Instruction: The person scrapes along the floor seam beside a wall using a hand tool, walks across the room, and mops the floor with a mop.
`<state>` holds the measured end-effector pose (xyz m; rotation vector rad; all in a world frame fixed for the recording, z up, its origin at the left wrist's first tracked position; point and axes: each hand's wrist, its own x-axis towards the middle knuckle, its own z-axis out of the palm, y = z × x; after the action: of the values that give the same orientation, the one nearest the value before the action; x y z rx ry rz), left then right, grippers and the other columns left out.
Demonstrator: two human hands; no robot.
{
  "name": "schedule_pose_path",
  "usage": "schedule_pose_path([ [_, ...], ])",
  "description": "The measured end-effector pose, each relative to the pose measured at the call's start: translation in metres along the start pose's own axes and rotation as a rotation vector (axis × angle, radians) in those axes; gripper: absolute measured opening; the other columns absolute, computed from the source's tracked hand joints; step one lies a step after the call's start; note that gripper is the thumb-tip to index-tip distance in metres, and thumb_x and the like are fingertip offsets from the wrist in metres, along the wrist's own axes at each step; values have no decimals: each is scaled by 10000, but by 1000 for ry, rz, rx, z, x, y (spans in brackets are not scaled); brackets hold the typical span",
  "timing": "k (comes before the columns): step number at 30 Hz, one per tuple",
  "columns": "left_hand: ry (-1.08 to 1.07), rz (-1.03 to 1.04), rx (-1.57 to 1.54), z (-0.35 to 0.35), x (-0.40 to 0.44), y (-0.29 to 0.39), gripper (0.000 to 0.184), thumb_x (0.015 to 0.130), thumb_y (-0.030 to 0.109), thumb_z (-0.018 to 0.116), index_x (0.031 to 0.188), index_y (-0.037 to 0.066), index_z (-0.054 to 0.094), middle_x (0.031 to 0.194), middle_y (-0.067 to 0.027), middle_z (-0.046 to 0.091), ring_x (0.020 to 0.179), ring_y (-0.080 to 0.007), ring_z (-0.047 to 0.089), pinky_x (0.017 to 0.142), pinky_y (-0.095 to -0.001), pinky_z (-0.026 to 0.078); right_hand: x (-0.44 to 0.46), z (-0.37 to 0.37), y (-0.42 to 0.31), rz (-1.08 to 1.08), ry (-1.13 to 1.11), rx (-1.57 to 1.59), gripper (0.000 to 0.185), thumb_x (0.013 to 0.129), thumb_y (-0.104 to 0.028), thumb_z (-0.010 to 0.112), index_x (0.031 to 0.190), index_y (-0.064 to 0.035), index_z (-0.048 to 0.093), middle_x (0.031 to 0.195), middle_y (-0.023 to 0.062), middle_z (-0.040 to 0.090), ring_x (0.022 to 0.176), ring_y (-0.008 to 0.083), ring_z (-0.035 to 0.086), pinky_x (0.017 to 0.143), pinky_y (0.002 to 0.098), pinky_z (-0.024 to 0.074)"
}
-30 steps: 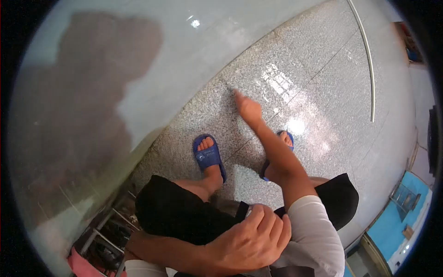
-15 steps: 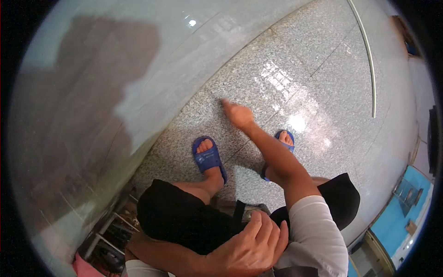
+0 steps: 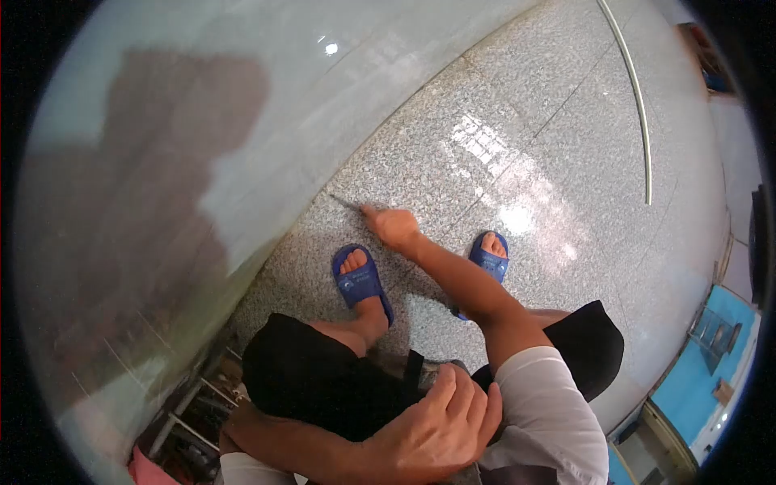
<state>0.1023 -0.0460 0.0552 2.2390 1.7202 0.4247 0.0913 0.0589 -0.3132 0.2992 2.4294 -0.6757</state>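
Note:
My right hand [image 3: 394, 227] is closed on a thin, dark, pointed tool [image 3: 346, 202]. The tool's tip is close to the seam where the speckled stone floor [image 3: 453, 174] meets the smooth grey wall [image 3: 299, 97]. Its exact kind is too small to make out. Across my lap lies my left hand [image 3: 440, 428], back upward, fingers loosely bent and slightly apart. I see nothing held in it, though its palm is hidden. Beneath that hand are black shorts [image 3: 323, 380] and a white-sleeved arm is to its right.
My feet, in blue slippers [image 3: 361, 279], stand on the floor. A long pale strip [image 3: 638, 97] lies at the upper right. At lower left is a metal rack [image 3: 190, 404] with a pink item [image 3: 149, 467]. A blue panel [image 3: 687, 388] is at the right edge.
My right hand has moved left and slightly down, closer to the wall seam, and the thin tool now shows clearly. My left hand stays on my lap. The view has shifted slightly.

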Motion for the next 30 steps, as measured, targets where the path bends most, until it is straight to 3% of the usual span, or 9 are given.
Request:
schedule_pose_path([
  [4,-33,-76,-27,5,-6,2,312,800,155,499,1008,-62,585,824,-205,599,795,-311,568,810,-432,428,10,-35,61,306,320,237,331,920,-307,353,1150,-93,456,873,220,628,809,401,607,705,487,480],
  [6,-30,-51,-38,4,-8,2,315,795,157,504,1005,-64,585,825,-207,600,802,-311,570,813,-432,427,19,-59,82,339,544,190,318,919,-243,313,1108,-44,473,771,208,633,696,382,621,629,486,489],
  [11,-17,-23,-76,-1,-6,0,318,787,158,510,1002,-64,585,829,-208,604,823,-307,577,821,-432,427,35,-25,31,375,403,194,333,874,-145,356,1182,-29,410,781,222,633,717,366,634,649,470,497],
  [15,-8,-39,-31,0,-2,2,306,796,151,503,1004,-56,589,835,-202,608,825,-300,580,824,-431,427,2,13,-20,-25,93,-67,415,898,-223,377,1281,-64,373,842,191,642,761,352,638,663,434,515],
  [17,-20,-39,-30,0,1,-3,302,798,149,501,1002,-55,590,839,-202,609,826,-299,581,825,-432,427,8,13,-21,-8,91,-18,396,903,-237,362,1264,-79,393,843,195,641,759,355,637,667,443,512],
  [19,-51,6,-37,3,3,-11,328,779,202,493,993,-22,602,771,-163,602,766,-268,586,764,-363,462,12,18,-11,100,129,93,347,915,-269,328,1187,-86,442,826,208,636,756,363,633,669,472,500],
  [24,-54,-56,-57,2,-12,-3,322,788,174,497,1009,-39,594,813,-190,608,799,-291,584,807,-398,441,31,-45,93,339,599,269,323,914,-292,349,1078,-47,482,793,257,612,750,411,605,680,519,471],
  [28,-12,-44,-46,-1,-13,-1,296,801,159,504,1002,-38,598,840,-196,610,826,-306,583,829,-437,427,47,-43,55,391,448,245,332,909,-257,341,1150,-58,454,805,264,613,764,425,602,709,517,468],
  [30,-56,-30,-64,-3,-4,-10,324,787,177,497,1013,-34,594,813,-186,607,804,-294,584,812,-404,440,34,-16,23,333,363,166,368,906,-194,301,1200,8,393,806,236,630,730,395,623,644,492,494],
])
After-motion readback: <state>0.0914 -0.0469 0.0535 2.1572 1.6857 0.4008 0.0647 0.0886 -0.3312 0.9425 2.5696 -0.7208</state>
